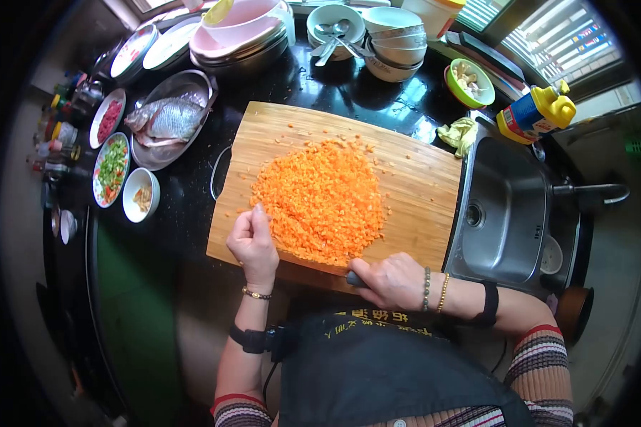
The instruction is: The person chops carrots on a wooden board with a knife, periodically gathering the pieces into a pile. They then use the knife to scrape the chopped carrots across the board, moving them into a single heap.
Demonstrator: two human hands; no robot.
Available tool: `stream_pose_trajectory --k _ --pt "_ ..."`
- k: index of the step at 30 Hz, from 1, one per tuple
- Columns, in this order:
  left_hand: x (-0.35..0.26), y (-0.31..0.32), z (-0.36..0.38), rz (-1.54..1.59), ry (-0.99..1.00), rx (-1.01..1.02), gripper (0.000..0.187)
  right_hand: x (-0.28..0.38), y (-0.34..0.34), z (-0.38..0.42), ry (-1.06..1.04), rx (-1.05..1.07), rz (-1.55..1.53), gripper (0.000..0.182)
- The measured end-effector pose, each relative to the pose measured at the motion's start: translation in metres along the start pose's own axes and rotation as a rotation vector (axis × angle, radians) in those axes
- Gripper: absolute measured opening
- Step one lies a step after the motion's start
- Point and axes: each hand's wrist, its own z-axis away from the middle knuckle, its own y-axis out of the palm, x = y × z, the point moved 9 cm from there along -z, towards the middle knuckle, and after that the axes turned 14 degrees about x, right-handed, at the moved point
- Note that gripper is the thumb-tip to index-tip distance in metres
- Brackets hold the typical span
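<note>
Finely chopped orange carrot (320,196) lies in a wide heap on the wooden cutting board (424,185). My right hand (394,280) is wrapped round the dark handle of a knife (313,264), whose blade lies along the heap's lower edge, partly hidden by carrot bits. At the heap's lower left, my left hand (255,238) is closed with its fingertips together beside the carrot. Whether anything small sits between those fingers is hidden.
A metal sink (506,206) adjoins the board's right side, with a yellow-green cloth (459,135) and yellow bottle (538,114) behind. Left are a fish (165,121) on a platter, chopped vegetables (112,167) and a small bowl (141,194). Stacked bowls (397,43) stand behind.
</note>
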Motion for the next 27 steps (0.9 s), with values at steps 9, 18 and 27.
stream_pose_trajectory --k 9,18,27 --pt "0.004 -0.001 -0.001 0.068 -0.011 -0.086 0.028 0.008 -0.030 0.024 -0.045 -0.084 0.023 0.028" --pt "0.002 0.010 0.003 0.057 -0.038 -0.090 0.030 -0.011 -0.027 0.032 -0.111 -0.145 0.028 0.028" --pt "-0.016 0.021 0.056 -0.069 -0.147 -0.055 0.033 -0.021 0.009 0.046 -0.151 0.072 -0.082 0.029"
